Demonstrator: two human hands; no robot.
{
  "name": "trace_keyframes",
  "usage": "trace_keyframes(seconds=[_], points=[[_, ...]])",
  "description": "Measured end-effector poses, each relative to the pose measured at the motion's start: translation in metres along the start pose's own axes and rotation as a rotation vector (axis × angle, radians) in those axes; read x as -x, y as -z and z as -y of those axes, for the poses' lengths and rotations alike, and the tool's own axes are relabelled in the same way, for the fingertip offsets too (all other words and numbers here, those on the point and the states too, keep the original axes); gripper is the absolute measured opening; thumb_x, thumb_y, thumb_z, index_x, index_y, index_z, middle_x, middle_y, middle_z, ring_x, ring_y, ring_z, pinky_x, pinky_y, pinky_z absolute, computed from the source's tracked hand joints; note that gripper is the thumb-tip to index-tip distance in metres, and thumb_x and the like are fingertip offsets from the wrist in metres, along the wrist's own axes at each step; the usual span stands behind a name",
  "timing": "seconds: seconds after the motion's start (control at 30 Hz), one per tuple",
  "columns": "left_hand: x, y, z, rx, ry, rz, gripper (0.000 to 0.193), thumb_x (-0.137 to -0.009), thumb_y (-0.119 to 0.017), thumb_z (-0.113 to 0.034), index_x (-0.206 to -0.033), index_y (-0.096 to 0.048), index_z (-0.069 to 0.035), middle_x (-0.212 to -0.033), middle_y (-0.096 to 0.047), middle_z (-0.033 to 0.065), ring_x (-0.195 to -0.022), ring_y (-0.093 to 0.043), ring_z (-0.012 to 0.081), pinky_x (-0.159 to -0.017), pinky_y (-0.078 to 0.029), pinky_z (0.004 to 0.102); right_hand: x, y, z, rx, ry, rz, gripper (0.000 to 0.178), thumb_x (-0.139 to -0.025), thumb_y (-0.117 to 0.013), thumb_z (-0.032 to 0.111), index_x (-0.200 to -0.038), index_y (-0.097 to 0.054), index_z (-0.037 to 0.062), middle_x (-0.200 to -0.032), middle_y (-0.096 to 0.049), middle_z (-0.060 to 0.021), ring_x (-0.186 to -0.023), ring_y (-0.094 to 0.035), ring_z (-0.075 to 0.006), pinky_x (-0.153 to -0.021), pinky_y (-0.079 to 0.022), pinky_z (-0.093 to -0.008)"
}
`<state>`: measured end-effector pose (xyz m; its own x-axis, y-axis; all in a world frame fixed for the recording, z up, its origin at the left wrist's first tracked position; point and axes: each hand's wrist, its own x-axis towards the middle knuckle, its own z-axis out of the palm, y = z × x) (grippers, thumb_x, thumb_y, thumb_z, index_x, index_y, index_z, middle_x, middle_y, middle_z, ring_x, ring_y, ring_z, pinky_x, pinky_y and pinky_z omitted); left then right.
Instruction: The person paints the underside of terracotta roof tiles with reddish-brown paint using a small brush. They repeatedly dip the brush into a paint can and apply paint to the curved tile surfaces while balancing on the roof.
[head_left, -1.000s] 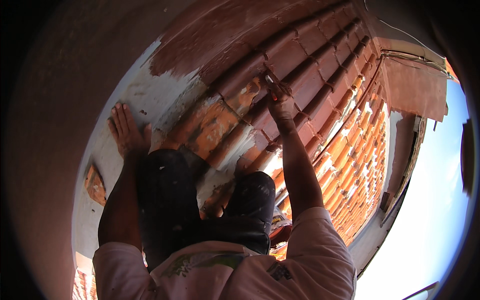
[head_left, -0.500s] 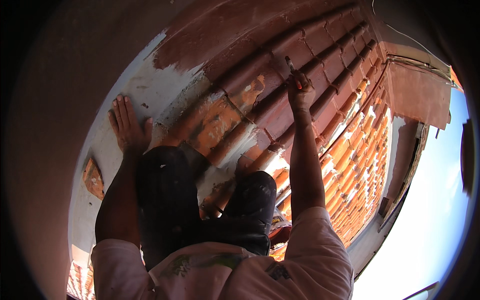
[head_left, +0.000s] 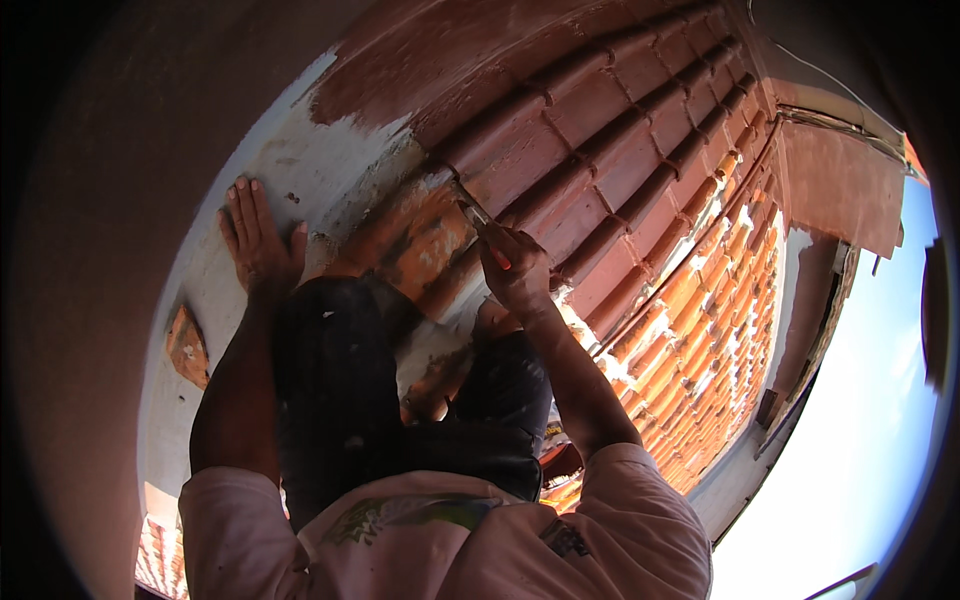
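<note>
My right hand (head_left: pixel 518 270) is closed round the handle of a paintbrush (head_left: pixel 474 213). The brush's tip points up and left, at a curved roof tile where dark red paint meets bare orange. That partly bare orange tile (head_left: pixel 425 245) lies just beyond my knees, its surface worn and flaking. Around it and farther off, the roof tiles (head_left: pixel 580 150) are coated in glossy dark red. My left hand (head_left: pixel 262 238) lies flat with fingers stretched out on a pale grey cement strip (head_left: pixel 300 165), holding nothing.
A broken piece of tile (head_left: pixel 187 347) rests on the strip beside my left forearm. A wall (head_left: pixel 100 250) rises along the left. Unpainted orange tiles (head_left: pixel 690 350) with white patches slope away to the right, toward the roof edge and open sky.
My right hand has swept left and closer with the paintbrush, from the red tiles farther off to the partly bare tile. The left hand stays almost in place.
</note>
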<state>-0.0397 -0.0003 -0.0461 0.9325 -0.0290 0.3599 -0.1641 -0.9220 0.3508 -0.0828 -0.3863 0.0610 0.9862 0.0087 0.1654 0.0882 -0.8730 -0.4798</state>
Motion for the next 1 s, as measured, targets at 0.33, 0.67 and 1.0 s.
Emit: trace_keyframes(seconds=[0.33,0.67,1.0], points=[[0.002,0.000,0.001,-0.001,0.009,0.028,0.095,-0.101,-0.062,-0.048,-0.169,-0.018,0.002,-0.177,-0.019,0.0220,-0.166,-0.012,0.0382,-0.133,-0.007,0.0594,-0.070,0.044,-0.057,0.144,-0.195,-0.315,0.017,-0.093,-0.075,0.017,-0.108,-0.079,0.0107,-0.091,-0.078,-0.0114,-0.082,-0.077,-0.0257,-0.074,-0.058,-0.0393],[0.002,-0.004,0.003,-0.020,0.009,0.009,0.097,-0.100,-0.064,-0.049,-0.170,-0.018,0.001,-0.177,-0.019,0.0209,-0.166,-0.012,0.0367,-0.133,-0.008,0.0591,-0.029,0.050,-0.017,-0.183,-0.388,0.166,0.017,-0.089,-0.078,0.020,-0.101,-0.081,0.0072,-0.084,-0.079,-0.0136,-0.074,-0.076,-0.0221,-0.070,-0.059,-0.0349],[0.001,-0.005,0.002,-0.052,0.074,0.082,0.100,-0.098,-0.066,-0.049,-0.171,-0.016,-0.002,-0.178,-0.017,0.0190,-0.166,-0.011,0.0352,-0.134,-0.007,0.0577,-0.054,0.061,-0.021,0.298,0.007,0.123,0.018,-0.091,-0.069,0.016,-0.105,-0.079,0.0146,-0.090,-0.075,-0.0156,-0.085,-0.074,-0.0399,-0.077,-0.060,-0.0500]])
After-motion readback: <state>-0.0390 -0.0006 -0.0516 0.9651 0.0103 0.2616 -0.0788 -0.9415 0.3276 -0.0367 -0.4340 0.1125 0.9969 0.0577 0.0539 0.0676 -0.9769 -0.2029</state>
